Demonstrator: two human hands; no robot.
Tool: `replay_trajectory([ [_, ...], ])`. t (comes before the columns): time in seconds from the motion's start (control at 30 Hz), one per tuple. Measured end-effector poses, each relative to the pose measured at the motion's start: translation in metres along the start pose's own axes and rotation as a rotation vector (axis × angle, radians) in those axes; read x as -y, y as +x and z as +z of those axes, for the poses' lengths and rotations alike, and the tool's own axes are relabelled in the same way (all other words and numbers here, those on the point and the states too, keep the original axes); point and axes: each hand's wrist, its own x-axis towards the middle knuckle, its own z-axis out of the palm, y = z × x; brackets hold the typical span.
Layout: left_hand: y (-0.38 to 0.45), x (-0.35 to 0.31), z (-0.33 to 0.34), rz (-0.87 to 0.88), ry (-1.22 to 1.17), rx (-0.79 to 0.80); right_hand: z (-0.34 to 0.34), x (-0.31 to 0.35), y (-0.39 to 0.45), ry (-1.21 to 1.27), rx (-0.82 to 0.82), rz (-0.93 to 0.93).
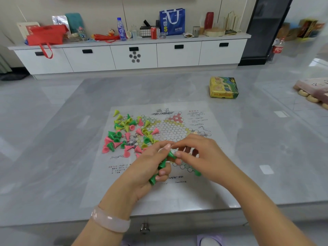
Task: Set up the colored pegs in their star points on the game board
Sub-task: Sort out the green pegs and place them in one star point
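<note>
Grey counter (53, 139): yellow-green box (224, 87) far right. White cabinet (134, 55) behind: red bag (46, 35), water bottle (121, 29), red can (153, 33), blue tote (172, 21), red vase (209, 20). Cola bottle (278, 48) on the floor, right.

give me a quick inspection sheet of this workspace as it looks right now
surface: glossy grey marble-look table, bare round the sheet
job's things: thin printed star game sheet lying flat; loose pink, yellow and green plastic cone pegs heaped on its left side; one green cone peg on the near star point
clutter: yellow-green cardboard box beyond the sheet
grippers: left hand grips several green pegs; right hand pinches the top one
cables: nothing seen
surroundings: white drawer cabinet crowded with bags, bottles and a can
</note>
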Motion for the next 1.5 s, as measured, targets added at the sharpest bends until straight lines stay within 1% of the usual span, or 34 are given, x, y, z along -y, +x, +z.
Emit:
replay_trajectory([
  [0.2, -0.001, -0.001, -0.005, -0.002, -0.017, -0.057, 0.003, 0.008, 0.001, 0.086, 0.0, -0.011],
  [0.43, -0.001, 0.002, -0.005, -0.029, 0.061, -0.013, 0.006, 0.011, 0.001, -0.018, -0.072, -0.119],
  [0.57, 0.0, 0.002, -0.005, -0.103, 0.066, -0.032, 0.003, 0.007, 0.002, 0.006, -0.098, -0.074],
  [0.67, 0.002, 0.001, -0.007, -0.166, -0.069, -0.161, -0.008, -0.003, 0.002, 0.028, -0.119, 0.049],
  [0.77, 0.007, -0.003, -0.015, -0.167, -0.324, -0.288, -0.013, -0.013, -0.001, -0.087, -0.021, 0.168],
  [0.8, 0.008, -0.004, -0.017, -0.171, -0.388, -0.302, -0.013, -0.014, -0.002, -0.133, 0.023, 0.183],
  [0.87, 0.007, -0.006, -0.019, -0.184, -0.438, -0.299, -0.01, -0.015, -0.003, -0.234, 0.097, 0.178],
  [0.93, 0.006, -0.005, -0.018, -0.194, -0.433, -0.295, -0.007, -0.016, -0.003, -0.308, 0.141, 0.166],
  [1.0, 0.006, -0.004, -0.018, -0.197, -0.423, -0.293, -0.008, -0.016, -0.003, -0.335, 0.149, 0.166],
  [1.3, 0.005, -0.006, -0.016, -0.189, -0.378, -0.272, -0.011, -0.017, -0.005, -0.352, 0.158, 0.178],
  [1.5, 0.003, -0.006, -0.016, -0.183, -0.388, -0.266, -0.012, -0.017, -0.006, -0.352, 0.165, 0.163],
])
